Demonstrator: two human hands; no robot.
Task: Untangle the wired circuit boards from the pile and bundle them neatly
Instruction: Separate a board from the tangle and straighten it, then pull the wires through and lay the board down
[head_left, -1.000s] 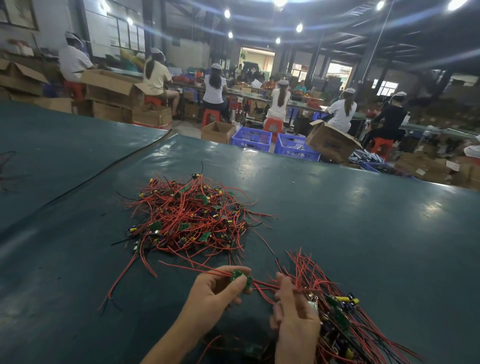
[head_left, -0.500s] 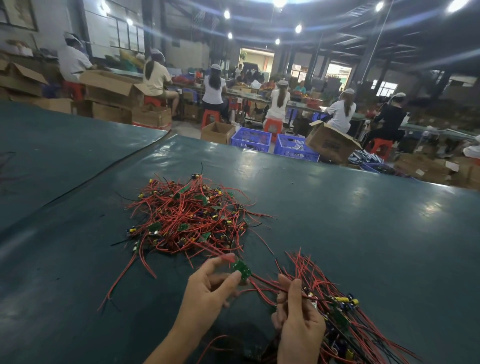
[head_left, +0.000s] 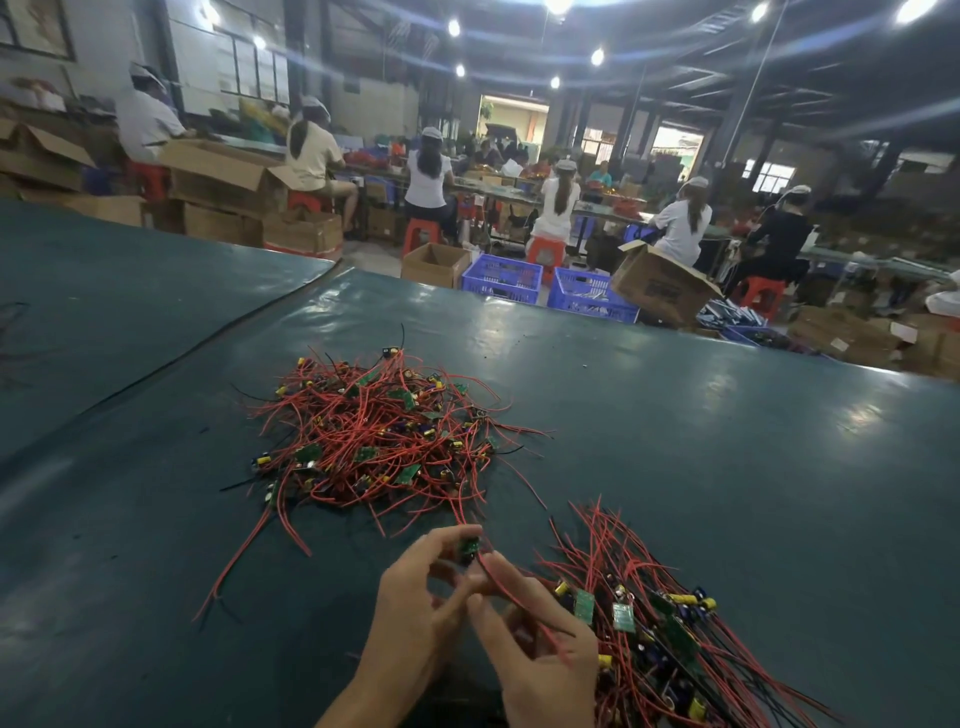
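Factory hall, green counter (head_left: 675, 441). Your left hand (head_left: 415, 608) pinches a small board (head_left: 470, 546). Your right hand (head_left: 540, 654), touching the left, grips its red wire (head_left: 506, 590). The pile (head_left: 374, 436) lies beyond both hands, the bundle (head_left: 654, 613) just right of the right hand.

Tangled pile of wired circuit boards (head_left: 374, 441) with red wires, small green boards and yellow parts on a dark teal table (head_left: 727, 467). Blue crates (head_left: 501, 278), brown cardboard boxes (head_left: 660, 286), orange-red stools (head_left: 545, 252).
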